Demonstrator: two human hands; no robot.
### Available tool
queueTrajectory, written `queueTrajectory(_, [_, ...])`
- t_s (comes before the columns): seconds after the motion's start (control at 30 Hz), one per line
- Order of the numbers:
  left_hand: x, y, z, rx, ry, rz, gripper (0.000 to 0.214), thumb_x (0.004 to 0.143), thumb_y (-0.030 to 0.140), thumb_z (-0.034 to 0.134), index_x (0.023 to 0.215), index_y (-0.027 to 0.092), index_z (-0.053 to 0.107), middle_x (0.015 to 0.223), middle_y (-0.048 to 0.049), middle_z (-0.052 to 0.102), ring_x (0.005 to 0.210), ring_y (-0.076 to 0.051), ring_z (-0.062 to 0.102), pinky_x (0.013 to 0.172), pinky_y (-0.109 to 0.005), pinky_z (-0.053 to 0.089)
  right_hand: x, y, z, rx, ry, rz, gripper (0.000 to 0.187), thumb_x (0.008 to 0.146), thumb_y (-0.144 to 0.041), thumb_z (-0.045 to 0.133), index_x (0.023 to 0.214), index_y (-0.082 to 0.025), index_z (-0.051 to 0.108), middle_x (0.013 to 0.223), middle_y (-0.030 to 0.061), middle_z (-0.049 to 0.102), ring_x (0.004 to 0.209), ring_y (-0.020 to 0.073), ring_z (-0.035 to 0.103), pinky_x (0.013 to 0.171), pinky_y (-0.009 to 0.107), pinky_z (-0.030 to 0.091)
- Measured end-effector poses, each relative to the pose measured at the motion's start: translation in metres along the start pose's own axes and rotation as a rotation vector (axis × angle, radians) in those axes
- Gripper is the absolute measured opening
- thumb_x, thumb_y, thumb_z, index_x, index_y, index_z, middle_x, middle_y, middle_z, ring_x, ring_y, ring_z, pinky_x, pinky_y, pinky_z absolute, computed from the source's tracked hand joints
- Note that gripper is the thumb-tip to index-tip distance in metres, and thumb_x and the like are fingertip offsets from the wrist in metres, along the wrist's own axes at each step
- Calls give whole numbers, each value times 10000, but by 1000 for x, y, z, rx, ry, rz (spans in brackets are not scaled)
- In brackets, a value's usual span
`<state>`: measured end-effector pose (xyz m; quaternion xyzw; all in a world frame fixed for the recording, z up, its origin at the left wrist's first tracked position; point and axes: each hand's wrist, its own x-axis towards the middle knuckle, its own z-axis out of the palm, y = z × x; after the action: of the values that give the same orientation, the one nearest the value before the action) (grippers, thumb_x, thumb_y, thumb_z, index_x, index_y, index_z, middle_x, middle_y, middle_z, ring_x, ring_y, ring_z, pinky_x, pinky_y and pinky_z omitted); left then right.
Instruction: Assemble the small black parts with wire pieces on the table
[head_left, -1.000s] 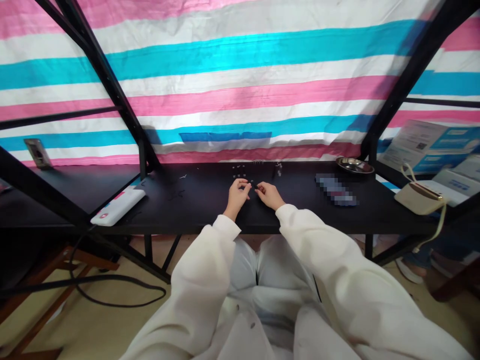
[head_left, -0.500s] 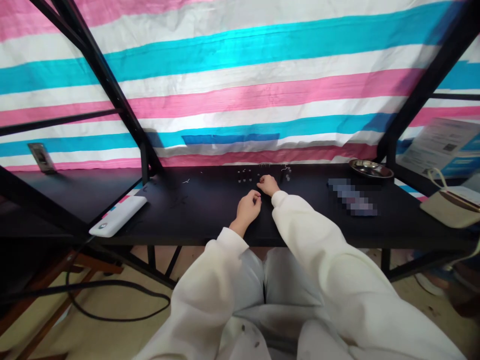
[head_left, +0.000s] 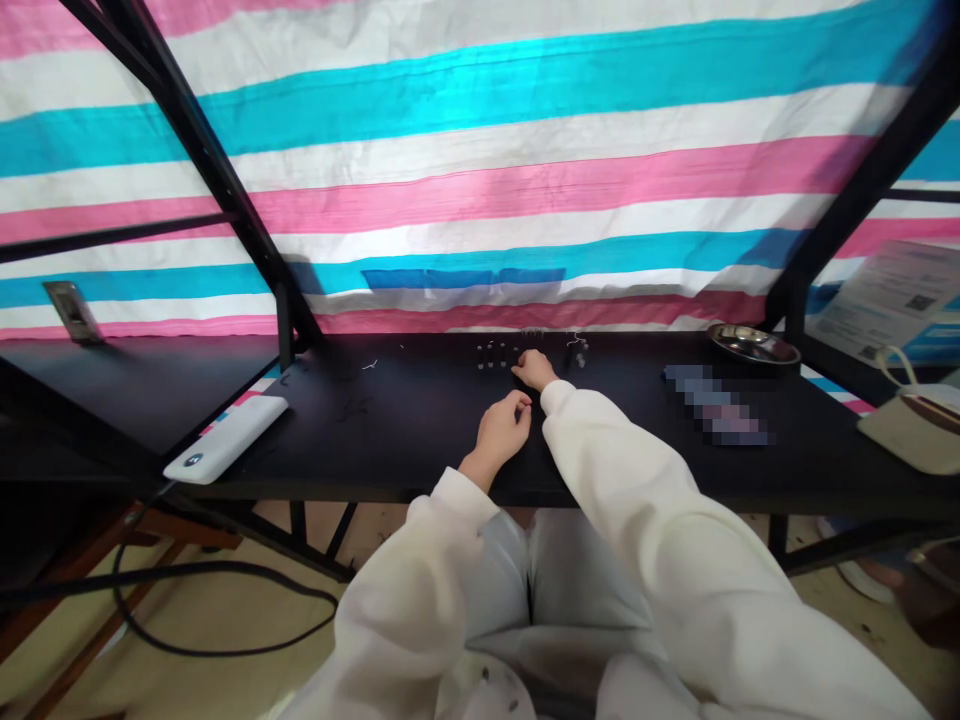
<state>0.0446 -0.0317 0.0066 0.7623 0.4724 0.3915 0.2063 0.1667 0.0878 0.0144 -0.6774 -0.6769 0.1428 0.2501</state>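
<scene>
My left hand (head_left: 504, 432) hovers or rests low over the black tabletop, near its front edge. Its fingers are curled with thumb and fingertips together, and whatever they may hold is too small to see. Further back, my right hand (head_left: 535, 370) has its fingertips pinched together, down close to the table; anything in them is hidden. Just left of its fingertips stands a short row of small dark cylinders with pale ends (head_left: 491, 356). To its right sits a loose cluster of small grey pieces (head_left: 582, 356), with a white thread (head_left: 576, 338) beside it.
The black table (head_left: 405, 440) backs onto a striped tarp (head_left: 487, 200). A white power-bank-like device (head_left: 229, 438) with a cable lies left. Right are a metal dish (head_left: 754, 345), a pixelated object (head_left: 716, 405) and a beige bag (head_left: 915, 430). Thread scraps (head_left: 370, 365) lie left of centre.
My left hand has shifted slightly right and turned a little. My right hand stays near the row, its fingertips still pinched. The view has moved slightly.
</scene>
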Motion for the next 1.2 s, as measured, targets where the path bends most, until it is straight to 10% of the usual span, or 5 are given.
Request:
queueTrajectory(0.4, [1, 7, -2, 65, -34, -56, 158, 817, 200, 471, 924, 223, 585, 795, -9, 675, 704, -134, 601, 664, -243, 428, -46, 28, -36, -287, -96, -149, 141, 778, -168, 540, 865, -136, 645, 920, 144, 668, 880, 235, 634, 732, 285, 453])
queueTrajectory(0.77, [69, 62, 19, 584, -470, -10, 551, 843, 262, 422, 1376, 155, 329, 1100, -174, 617, 981, -296, 604, 790, -382, 455, -37, 104, -72, -163, 42, 147, 191, 724, -262, 625, 846, -124, 675, 884, 126, 681, 892, 235, 634, 755, 275, 447])
queueTrajectory(0.97, [103, 42, 63, 555, -390, -27, 671, 860, 223, 403, 1460, 225, 103, 1148, -162, 588, 999, -280, 600, 801, -378, 448, -23, 108, -58, -76, 165, 202, 260, 713, -321, 630, 881, -127, 671, 928, 138, 675, 929, 244, 626, 764, 286, 445])
queueTrajectory(1.2, [110, 26, 77, 595, -218, 29, 426, 909, 271, 354, 1325, 203, 416, 1002, -140, 641, 912, -261, 629, 751, -353, 456, -19, 103, -49, -50, 235, 268, 287, 727, -370, 600, 910, -156, 657, 980, 140, 666, 959, 261, 613, 800, 335, 437])
